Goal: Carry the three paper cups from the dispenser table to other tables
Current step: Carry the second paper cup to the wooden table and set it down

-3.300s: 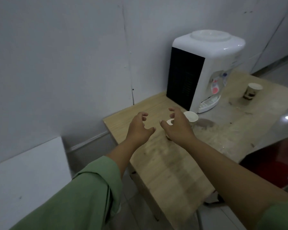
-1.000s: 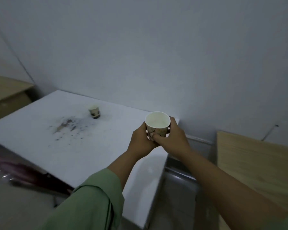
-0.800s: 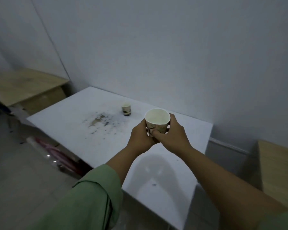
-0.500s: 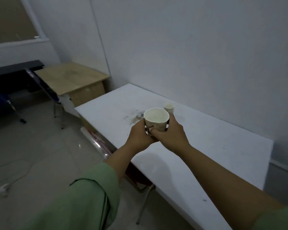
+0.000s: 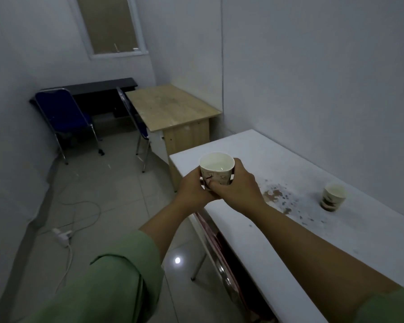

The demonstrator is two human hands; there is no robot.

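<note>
Far left on the tiled floor: a white power strip point(image 5: 62, 234) with its cable looping across the tiles. Behind it, against the back wall under a framed window point(image 5: 111, 24), a blue chair point(image 5: 64, 115) in front of a dark bench point(image 5: 98, 86). Next to that, a second blue chair point(image 5: 135, 122) seen edge-on, tucked beside a wooden bench point(image 5: 169, 107) with a bare top.

At centre, held up in the air over the near corner of a long white bench point(image 5: 336, 229): a paper cup point(image 5: 216, 169), upright, open mouth upward, clear liquid inside. Left hand point(image 5: 193, 190) wrapped around the cup's left side and base, right hand point(image 5: 239, 186) wrapped around its right side, fingers of both meeting at the front; both hands grasping the cup. Green sleeves on both forearms, the left one point(image 5: 117, 283) filling the lower frame.

Farther right on the white bench: a patch of brownish stains point(image 5: 280, 198), then a second paper cup point(image 5: 332, 197), upright, standing alone on the surface, well apart from the held cup. Under the bench's near edge, a reddish chair point(image 5: 219, 248), mostly hidden.
</note>
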